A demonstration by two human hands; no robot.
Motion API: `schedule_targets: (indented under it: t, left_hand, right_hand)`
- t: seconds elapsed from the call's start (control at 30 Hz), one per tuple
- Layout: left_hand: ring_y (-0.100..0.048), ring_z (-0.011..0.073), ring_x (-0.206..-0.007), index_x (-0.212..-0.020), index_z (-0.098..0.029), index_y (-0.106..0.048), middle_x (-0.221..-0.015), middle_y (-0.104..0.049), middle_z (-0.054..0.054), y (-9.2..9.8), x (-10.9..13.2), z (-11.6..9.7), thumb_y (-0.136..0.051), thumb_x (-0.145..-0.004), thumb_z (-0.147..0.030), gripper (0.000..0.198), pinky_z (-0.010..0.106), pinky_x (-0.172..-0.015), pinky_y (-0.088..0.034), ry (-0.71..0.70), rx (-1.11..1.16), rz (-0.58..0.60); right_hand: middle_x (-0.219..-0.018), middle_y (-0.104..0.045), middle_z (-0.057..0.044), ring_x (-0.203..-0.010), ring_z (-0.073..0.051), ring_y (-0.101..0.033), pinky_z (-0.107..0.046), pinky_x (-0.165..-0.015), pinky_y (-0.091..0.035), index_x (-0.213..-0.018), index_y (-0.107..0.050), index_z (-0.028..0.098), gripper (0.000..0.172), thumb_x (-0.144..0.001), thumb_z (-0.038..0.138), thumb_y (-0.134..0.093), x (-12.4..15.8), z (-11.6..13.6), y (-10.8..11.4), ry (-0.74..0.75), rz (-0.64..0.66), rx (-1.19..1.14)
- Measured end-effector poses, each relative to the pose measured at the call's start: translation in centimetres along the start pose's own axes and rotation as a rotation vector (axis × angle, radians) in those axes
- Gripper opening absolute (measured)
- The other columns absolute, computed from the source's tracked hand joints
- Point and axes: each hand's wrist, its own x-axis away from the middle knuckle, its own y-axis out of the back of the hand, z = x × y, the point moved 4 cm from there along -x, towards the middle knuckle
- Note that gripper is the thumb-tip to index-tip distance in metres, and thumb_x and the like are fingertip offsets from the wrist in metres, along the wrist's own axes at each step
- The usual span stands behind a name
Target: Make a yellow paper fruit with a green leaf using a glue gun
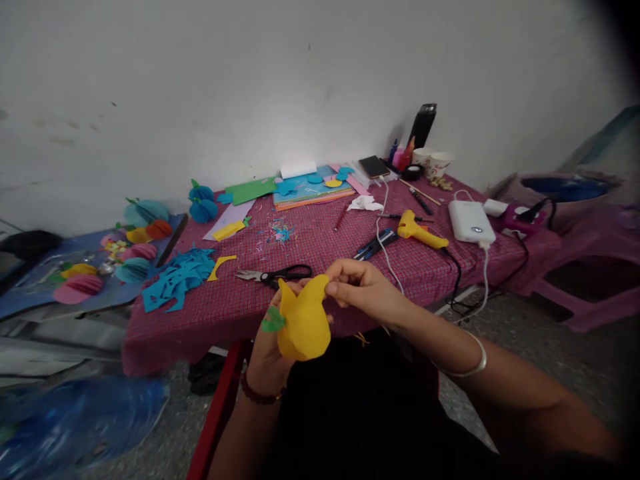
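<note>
A yellow paper fruit [304, 327] with a green paper leaf [273, 320] is held up between both hands, just in front of the table edge. My left hand [267, 360] supports it from the left and behind, with its fingers partly hidden by the paper. Pinched in the thumb and fingers of my right hand [357, 287] is the upper right edge of the same yellow paper. Behind the fruit, black-handled scissors [287, 272] lie on the checked cloth, near a yellow paper offcut [221, 267].
Blue paper scraps [180, 277] lie at the table's left. Finished paper fruits [135, 260] sit on a blue surface beyond. A yellow glue gun [420, 231], a utility knife [376, 244], a white power bank [471, 221] with cables, and paper cups [440, 163] occupy the right side.
</note>
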Motion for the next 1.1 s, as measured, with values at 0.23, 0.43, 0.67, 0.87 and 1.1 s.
schedule_targets:
  t: [0.23, 0.43, 0.67, 0.87, 1.1]
  left_hand:
    - [-0.067, 0.0170, -0.082, -0.077, -0.020, -0.069, -0.097, -0.070, 0.003, -1.4, 1.1, 0.7, -0.079, -0.074, -0.034, 0.018, 0.028, -0.074, -0.056, 0.063, -0.148, 0.200]
    - [-0.060, 0.0111, -0.070, -0.098, -0.022, -0.067, -0.087, -0.065, -0.001, 0.8, 0.8, 2.4, -0.072, -0.081, -0.037, 0.023, 0.020, -0.062, -0.049, -0.064, -0.450, 0.025]
    - [-0.053, 0.0128, -0.077, -0.085, -0.019, -0.062, -0.086, -0.053, 0.000, 1.3, 0.9, 1.6, -0.057, -0.092, -0.030, 0.013, 0.025, -0.069, -0.046, -0.446, -0.985, -0.028]
    - [-0.053, 0.0119, -0.077, -0.092, -0.022, -0.067, -0.086, -0.053, -0.001, 0.7, 1.7, 0.8, -0.063, -0.085, -0.011, 0.013, 0.024, -0.066, -0.044, -0.915, -1.307, 0.114]
    - [-0.053, 0.0112, -0.078, -0.093, -0.022, -0.067, -0.090, -0.052, 0.000, 0.0, 1.9, 0.8, -0.067, -0.082, -0.007, 0.018, 0.022, -0.065, -0.046, -1.045, -1.400, 0.123]
  right_hand:
    - [-0.060, -0.061, 0.005, -0.048, -0.005, -0.050, -0.016, -0.045, -0.037, -0.078, -0.060, 0.017, 0.026, -0.076, 0.038, -0.075, -0.2, -1.4, 0.9, -0.091, -0.010, -0.069]
    - [-0.058, -0.060, 0.006, -0.045, -0.005, -0.049, -0.016, -0.044, -0.036, -0.080, -0.061, 0.017, 0.025, -0.073, 0.036, -0.076, 0.6, -4.6, 1.0, -0.248, -0.063, -0.151]
    - [-0.079, -0.064, 0.001, -0.062, -0.008, -0.056, -0.019, -0.052, -0.042, -0.107, -0.066, 0.017, 0.034, -0.085, 0.043, -0.066, 1.7, -5.3, 1.4, -0.406, -0.151, -0.277]
    - [-0.089, -0.067, -0.002, -0.075, -0.009, -0.060, -0.021, -0.068, -0.047, -0.105, -0.069, 0.014, 0.041, -0.083, 0.049, -0.068, 2.0, -4.1, 2.0, -0.360, 0.008, -0.227]
    - [-0.095, -0.064, 0.001, -0.084, -0.010, -0.061, -0.025, -0.078, -0.046, -0.113, -0.059, 0.017, 0.046, -0.071, 0.018, -0.078, 2.8, -4.1, 1.9, -0.343, 0.169, -0.120]
